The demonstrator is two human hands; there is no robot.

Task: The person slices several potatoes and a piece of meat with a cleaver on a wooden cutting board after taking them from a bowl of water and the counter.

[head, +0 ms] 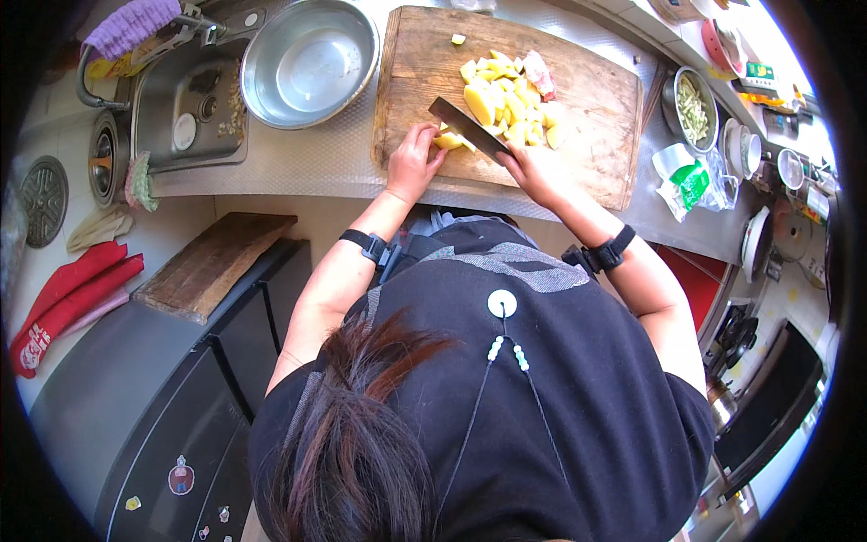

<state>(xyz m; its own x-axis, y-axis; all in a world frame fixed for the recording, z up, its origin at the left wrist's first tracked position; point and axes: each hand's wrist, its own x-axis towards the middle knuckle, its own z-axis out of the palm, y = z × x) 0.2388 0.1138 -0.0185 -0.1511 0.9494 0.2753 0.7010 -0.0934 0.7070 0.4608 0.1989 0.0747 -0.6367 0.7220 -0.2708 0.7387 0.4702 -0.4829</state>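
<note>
My right hand [532, 173] grips a cleaver [467, 129], its dark blade slanting up and left over a wooden cutting board [420, 74]. Beside the blade, my left hand [413, 159] has its fingertips on pale yellow potato pieces [448, 141] near the board's front left. A heap of cut potato chunks [511, 98] lies beyond the blade, and a piece of raw meat [539, 73] touches the heap's far right side. One small potato piece [458, 39] sits apart near the board's back edge. The blade partly hides the pieces by my left fingers.
A large metal basin [308, 64] stands left of the board, next to a sink [193, 152] with scraps. To the right are a metal bowl of cut green vegetables [692, 112], plastic bags [691, 179] and white bowls [748, 154]. Chopsticks [653, 88] lie by the board's right edge.
</note>
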